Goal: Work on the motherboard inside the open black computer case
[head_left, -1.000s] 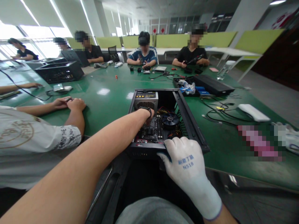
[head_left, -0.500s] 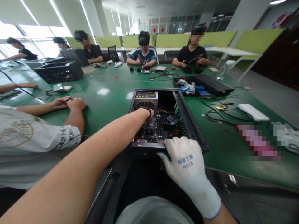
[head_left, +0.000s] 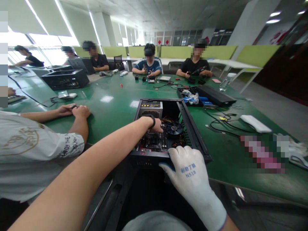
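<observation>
A black computer case lies open side up on the green table's near edge. Inside it show a grey power supply, a motherboard and a black fan. My bare left hand is inside the case, over the board between the power supply and the fan; its fingers are closed, and what they hold, if anything, is too small to name. My right hand, in a white glove, grips the near rim of the case, thumb outside and fingers over the top.
At the left, a person's hands rest on the green table. Cables, a white box and an open black toolbox with gloves lie at the right. Several people sit beyond, near another computer case.
My left hand has shifted slightly right, towards the fan, and more of it shows. My right hand keeps its grip on the rim. The view has tilted up slightly.
</observation>
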A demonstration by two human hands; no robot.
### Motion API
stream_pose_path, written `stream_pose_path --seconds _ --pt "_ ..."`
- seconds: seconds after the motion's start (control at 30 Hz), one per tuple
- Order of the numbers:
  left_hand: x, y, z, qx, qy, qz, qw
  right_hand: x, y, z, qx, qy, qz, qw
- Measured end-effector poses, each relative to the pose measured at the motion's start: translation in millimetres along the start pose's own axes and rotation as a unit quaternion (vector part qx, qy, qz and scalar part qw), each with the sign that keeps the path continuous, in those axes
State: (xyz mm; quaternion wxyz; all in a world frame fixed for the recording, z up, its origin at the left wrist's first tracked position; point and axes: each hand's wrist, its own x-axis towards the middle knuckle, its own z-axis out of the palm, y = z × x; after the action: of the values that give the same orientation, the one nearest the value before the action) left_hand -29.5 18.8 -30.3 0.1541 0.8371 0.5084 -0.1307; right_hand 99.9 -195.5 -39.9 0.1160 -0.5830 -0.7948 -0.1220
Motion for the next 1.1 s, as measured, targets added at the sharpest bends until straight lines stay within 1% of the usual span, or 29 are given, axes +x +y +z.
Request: stream_pose_path --seconds 0.07,0.1,0.2,0.3,0.4,0.47,0.53,0.6,0.7,0.8,0.97,1.1 --pt "-9 3 -7.0 0.008 -0.030 0.016 0.999 1 -1 0 -0.002 0.000 0.007 1.000" --pt "-13 4 -11.2 0.012 -0.028 0.022 0.999 3 -1 1 -0.003 0.001 0.011 1.000" --pt "-24 -3 -26.1 -0.047 0.054 0.037 0.997 12 3 4 -0.011 0.003 0.012 1.000" --pt "-37 -17 -41.1 -0.152 0.144 0.039 0.977 35 12 11 -0.035 0.006 0.003 0.999" --pt "-56 -31 -49.9 -0.239 0.241 0.042 0.940 74 27 25 -0.061 0.000 -0.004 0.998" --pt "-68 -38 -50.4 -0.279 0.279 0.044 0.918 107 39 36 -0.067 -0.003 -0.002 0.998" --pt "-77 -42 -46.5 -0.306 0.303 0.045 0.901 144 52 49 -0.072 -0.006 0.004 0.997" --pt "-82 -45 -39.3 -0.322 0.315 0.054 0.891 182 63 61 -0.075 -0.013 0.010 0.997" --pt "-83 -50 -24.9 -0.334 0.316 0.068 0.885 236 77 76 -0.081 -0.024 0.024 0.996" --pt "-80 -58 -8.7 -0.347 0.316 0.067 0.881 283 89 89 -0.086 -0.036 0.038 0.995" --pt "-71 -75 17.5 -0.377 0.293 0.055 0.877 346 106 110 -0.093 -0.045 0.053 0.993" --pt "-61 -87 33.0 -0.398 0.272 0.042 0.875 382 116 123 -0.096 -0.043 0.057 0.993"
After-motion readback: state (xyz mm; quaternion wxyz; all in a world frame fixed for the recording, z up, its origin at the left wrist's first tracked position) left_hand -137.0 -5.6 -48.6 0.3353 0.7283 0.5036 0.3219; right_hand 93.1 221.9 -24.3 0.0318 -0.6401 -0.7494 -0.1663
